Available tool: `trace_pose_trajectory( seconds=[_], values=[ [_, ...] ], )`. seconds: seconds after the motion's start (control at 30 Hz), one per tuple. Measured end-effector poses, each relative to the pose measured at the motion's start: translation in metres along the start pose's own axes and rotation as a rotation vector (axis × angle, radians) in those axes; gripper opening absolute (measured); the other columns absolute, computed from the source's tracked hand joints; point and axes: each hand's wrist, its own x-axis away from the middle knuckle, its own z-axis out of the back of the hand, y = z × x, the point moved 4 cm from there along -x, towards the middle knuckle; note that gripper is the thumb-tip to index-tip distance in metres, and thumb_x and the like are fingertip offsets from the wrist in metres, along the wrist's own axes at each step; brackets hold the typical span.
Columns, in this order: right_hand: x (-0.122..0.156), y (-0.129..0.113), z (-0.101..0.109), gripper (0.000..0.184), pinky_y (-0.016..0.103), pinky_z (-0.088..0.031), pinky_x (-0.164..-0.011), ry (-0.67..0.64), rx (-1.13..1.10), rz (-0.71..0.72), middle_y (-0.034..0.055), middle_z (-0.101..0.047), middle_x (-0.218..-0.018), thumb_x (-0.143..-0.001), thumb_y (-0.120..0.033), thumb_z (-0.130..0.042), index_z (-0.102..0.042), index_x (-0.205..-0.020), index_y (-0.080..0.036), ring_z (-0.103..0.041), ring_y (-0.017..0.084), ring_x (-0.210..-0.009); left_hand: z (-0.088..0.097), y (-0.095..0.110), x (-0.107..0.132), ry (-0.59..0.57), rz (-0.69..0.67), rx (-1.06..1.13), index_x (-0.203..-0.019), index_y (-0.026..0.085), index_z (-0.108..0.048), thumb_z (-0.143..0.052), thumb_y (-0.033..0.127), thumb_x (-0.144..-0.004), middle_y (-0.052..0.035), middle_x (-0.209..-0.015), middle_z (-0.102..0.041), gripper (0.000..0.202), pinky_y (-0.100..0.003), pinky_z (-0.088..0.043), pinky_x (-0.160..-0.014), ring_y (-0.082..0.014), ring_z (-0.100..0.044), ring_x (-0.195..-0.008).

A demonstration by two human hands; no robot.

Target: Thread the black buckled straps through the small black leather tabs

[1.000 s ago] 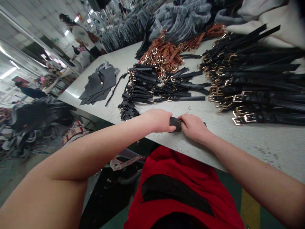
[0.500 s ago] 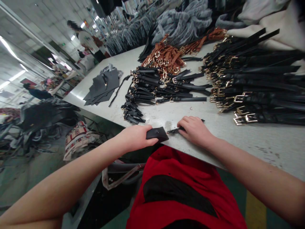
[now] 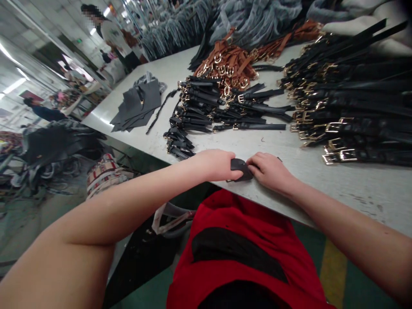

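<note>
My left hand [image 3: 219, 165] pinches a small flat black leather piece [image 3: 242, 169] between thumb and fingers, just over the near edge of the table. Close against its right end, the bent fingertips of my right hand [image 3: 270, 171] are closed on a thin black strap. My right hand hides nearly all of that strap; only a dark tip shows behind the knuckles. Beyond my left wrist lies a bunch of short black straps [image 3: 180, 143] with small metal fittings.
Black buckled straps [image 3: 363, 124] are heaped on the right of the pale table [image 3: 302, 182]. Brown straps [image 3: 225, 64] lie farther back. A stack of dark grey sheets [image 3: 138, 107] is at the left. A person [image 3: 116, 40] stands beyond the table.
My left hand has moved right with the leather piece, up to my right hand. The length of black strap that showed between the hands is now covered.
</note>
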Motion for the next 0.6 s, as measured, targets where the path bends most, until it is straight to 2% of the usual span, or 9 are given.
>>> trace_pose_trajectory(
  seconds=[0.2,0.37,0.6],
  values=[
    [-0.001,0.001,0.002,0.024,0.030,-0.036,-0.076,0.009,-0.016,-0.067,0.0085,-0.063,-0.093,-0.082,-0.021,-0.041,-0.059,-0.096,-0.015,-0.054,0.020,-0.085,0.008,0.005,-0.003,-0.047,0.056,-0.085,-0.103,0.018,-0.057,-0.039,0.057,-0.072,-0.0110,-0.094,-0.065,0.054,-0.031,-0.042,-0.068,-0.0249,-0.059,-0.084],
    [-0.001,0.003,0.003,0.025,0.030,-0.037,-0.077,0.006,-0.026,-0.091,0.0091,-0.063,-0.094,-0.081,-0.018,-0.041,-0.058,-0.098,-0.015,-0.055,0.020,-0.087,0.012,0.017,-0.011,-0.082,0.014,-0.095,-0.105,0.018,-0.057,-0.040,0.056,-0.072,-0.0104,-0.097,-0.065,0.054,-0.031,-0.042,-0.072,-0.0242,-0.058,-0.088],
    [-0.001,0.006,0.001,0.024,0.031,-0.038,-0.077,0.019,-0.041,-0.070,0.0079,-0.063,-0.097,-0.081,-0.020,-0.042,-0.058,-0.098,-0.015,-0.055,0.020,-0.088,0.012,0.009,-0.004,-0.108,0.054,-0.145,-0.104,0.016,-0.057,-0.037,0.058,-0.072,-0.0114,-0.093,-0.065,0.057,-0.031,-0.042,-0.068,-0.0246,-0.059,-0.084]
  ],
)
